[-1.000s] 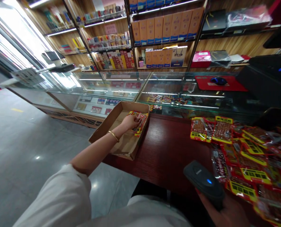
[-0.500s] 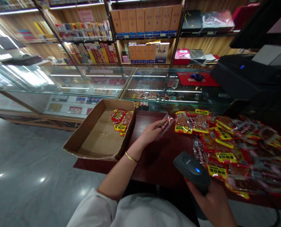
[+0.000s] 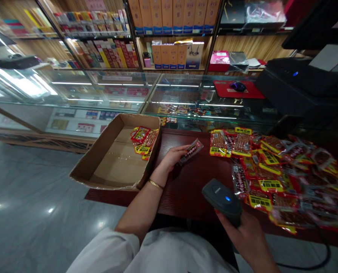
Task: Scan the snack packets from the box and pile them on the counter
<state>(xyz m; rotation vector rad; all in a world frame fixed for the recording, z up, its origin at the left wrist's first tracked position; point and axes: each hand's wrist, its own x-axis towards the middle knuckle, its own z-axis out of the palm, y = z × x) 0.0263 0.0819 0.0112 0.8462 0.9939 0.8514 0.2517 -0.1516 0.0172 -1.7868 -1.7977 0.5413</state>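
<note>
Over the dark red wooden table, my left hand is closed on one edge of a small snack packet with a dark label and clear edges. My right hand grips a dark grey barcode scanner with a blue light lit; its head points toward the packet, with a gap between them. To the left stands a shallow cardboard box with several red and yellow snack packets at its far right side. A large pile of similar snack packets covers the table's right part.
Behind the table runs a glass display counter, bearing a mouse on a red mat. A black machine stands at the right. The scanner's cable trails at lower right. Shelves with boxes line the wall.
The packet in my left hand has come slightly left and turned, its label now showing more fully. The scanner has moved a little left and up. The view has tipped down slightly.
</note>
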